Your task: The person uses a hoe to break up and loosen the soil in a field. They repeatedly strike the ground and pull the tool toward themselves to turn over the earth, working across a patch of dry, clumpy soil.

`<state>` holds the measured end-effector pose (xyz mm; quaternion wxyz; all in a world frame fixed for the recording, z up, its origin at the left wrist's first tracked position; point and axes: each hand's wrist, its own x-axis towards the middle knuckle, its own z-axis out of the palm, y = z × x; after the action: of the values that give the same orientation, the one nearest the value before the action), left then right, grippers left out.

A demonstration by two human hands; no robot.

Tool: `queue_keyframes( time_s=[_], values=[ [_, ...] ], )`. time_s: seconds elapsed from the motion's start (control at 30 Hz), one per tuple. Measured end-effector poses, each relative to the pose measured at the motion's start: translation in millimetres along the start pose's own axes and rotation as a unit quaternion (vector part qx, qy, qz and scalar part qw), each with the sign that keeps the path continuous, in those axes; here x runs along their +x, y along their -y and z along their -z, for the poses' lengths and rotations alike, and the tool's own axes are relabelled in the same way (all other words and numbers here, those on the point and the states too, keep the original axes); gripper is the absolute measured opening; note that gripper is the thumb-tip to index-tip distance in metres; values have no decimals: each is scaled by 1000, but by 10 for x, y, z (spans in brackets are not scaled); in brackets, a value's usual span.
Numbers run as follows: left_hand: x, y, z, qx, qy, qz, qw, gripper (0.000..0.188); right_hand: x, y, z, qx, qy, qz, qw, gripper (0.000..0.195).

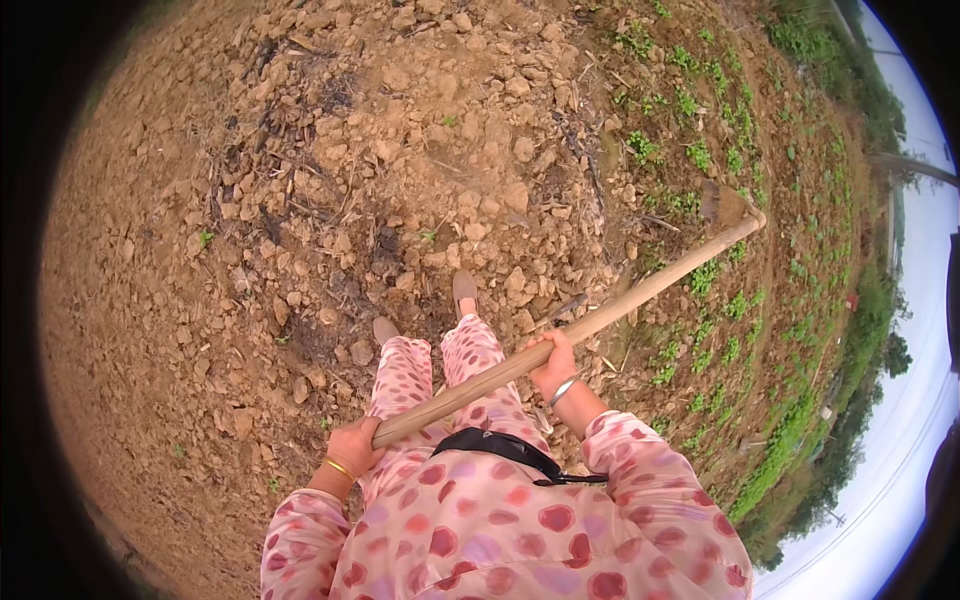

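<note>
A hoe with a long wooden handle (622, 306) slants across my body, rising to the right. My left hand (354, 448), with a gold-coloured bangle at the wrist, grips the butt end of the handle near my lap. Farther up the shaft, my right hand (553, 363) is wrapped around the wood, a silver-coloured bangle behind it. The soil-stained hoe blade (721, 204) is at the far right end, over low green plants; whether it touches the ground I cannot tell. Below the handle my legs and brown shoes (464, 286) stand on broken earth.
Dry, cloddy soil (450, 165) with straw and dark charred bits spreads ahead and to the left. Rows of small green plants (705, 277) grow on the right. Beyond them are trees (874, 300) and overhead wires. A black waist pouch (499, 444) lies across my front.
</note>
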<state>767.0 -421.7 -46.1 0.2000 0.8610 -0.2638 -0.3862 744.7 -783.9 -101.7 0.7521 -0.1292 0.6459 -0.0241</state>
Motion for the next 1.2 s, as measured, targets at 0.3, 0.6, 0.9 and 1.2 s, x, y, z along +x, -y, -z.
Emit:
queue_keyframes(
  time_s=[0.3, 0.6, 0.9, 1.2],
  values=[
    [546, -647, 17, -97, -29, 99, 990, 38, 229, 925, -1062, -145, 122, 80, 979, 13],
    [-78, -1208, 522, -68, -54, 307, 948, 32, 1082, -460, -1704, -250, 173, -127, 944, 15],
    [-1717, -1754, 140, -323, 112, 492, 801, 61, 0, -1591, -674, -429, 68, -263, 861, 14],
    [-835, -1095, -975, -267, -132, 412, 861, 41, 482, -1132, -1432, -410, 104, -127, 897, 9]
  ],
)
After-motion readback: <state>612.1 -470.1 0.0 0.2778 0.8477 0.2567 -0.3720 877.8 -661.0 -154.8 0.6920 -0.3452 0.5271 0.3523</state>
